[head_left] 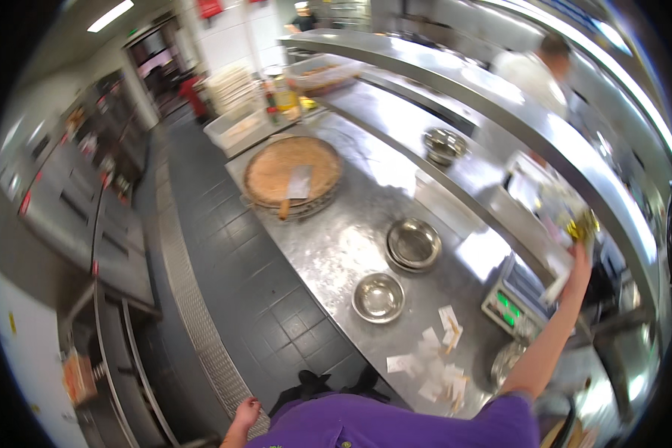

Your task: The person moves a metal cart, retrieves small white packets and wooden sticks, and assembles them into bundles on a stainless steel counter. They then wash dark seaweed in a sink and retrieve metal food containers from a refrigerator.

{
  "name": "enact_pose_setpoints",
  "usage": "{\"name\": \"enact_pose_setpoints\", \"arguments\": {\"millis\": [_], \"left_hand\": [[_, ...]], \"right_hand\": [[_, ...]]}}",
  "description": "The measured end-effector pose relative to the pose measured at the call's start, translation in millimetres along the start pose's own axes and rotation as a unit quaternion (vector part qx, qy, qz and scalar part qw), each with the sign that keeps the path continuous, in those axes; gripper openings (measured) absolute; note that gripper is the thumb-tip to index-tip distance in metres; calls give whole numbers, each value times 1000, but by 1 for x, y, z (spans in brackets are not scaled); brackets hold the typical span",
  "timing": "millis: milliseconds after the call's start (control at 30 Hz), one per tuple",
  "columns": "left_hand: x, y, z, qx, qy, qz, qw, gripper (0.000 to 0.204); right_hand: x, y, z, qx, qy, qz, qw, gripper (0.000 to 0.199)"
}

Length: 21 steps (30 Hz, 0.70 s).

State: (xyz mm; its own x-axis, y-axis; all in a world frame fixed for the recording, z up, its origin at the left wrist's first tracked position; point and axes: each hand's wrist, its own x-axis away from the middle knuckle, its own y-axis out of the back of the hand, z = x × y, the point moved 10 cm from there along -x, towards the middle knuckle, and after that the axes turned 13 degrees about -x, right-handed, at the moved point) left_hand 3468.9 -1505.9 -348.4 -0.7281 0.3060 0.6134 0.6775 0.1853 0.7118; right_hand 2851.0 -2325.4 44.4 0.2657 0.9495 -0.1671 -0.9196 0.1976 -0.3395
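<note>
My right arm stretches out to the far right, past the scale, beneath the raised steel shelf. There my right hand [579, 252] closes on a shiny yellow-gold thing [584, 224], too blurred to name, beside a white tub with plastic-wrapped items. Down by my left side, away from the table, my left hand [248, 411] hangs with its fingers curled and nothing visible in them. A digital scale [514, 299] with green lit digits stands under my right forearm. Paper slips [433, 362] lie scattered on the steel table [313, 254] in front of me.
Steel bowls [378, 298] and a stacked pair [414, 244] stand on the table. Farther off, a cleaver [299, 181] rests on a round chopping board [276, 168]. The overhead shelf [455, 71] spans the table. Beyond it is a person in white [534, 78]. Steel fridges [67, 190] line the left.
</note>
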Motion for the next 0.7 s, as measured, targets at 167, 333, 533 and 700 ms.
{"name": "enact_pose_setpoints", "arguments": {"millis": [167, 333, 533, 700], "left_hand": [[49, -24, 16, -135, 1, 113, 984, 40], [-4, -75, 130, -314, -192, 173, 914, 44], [-105, -5, 144, 172, 77, -53, 981, 42], [-146, 129, -17, 451, -8, -35, 892, 37]], "right_hand": [[219, -175, -155, -141, -278, 90, 946, 24], [501, -355, -244, -86, -542, 350, 759, 26], [630, -488, -236, -104, -573, 479, 657, 11], [660, -588, -235, -132, -567, 436, 686, 10]]}}
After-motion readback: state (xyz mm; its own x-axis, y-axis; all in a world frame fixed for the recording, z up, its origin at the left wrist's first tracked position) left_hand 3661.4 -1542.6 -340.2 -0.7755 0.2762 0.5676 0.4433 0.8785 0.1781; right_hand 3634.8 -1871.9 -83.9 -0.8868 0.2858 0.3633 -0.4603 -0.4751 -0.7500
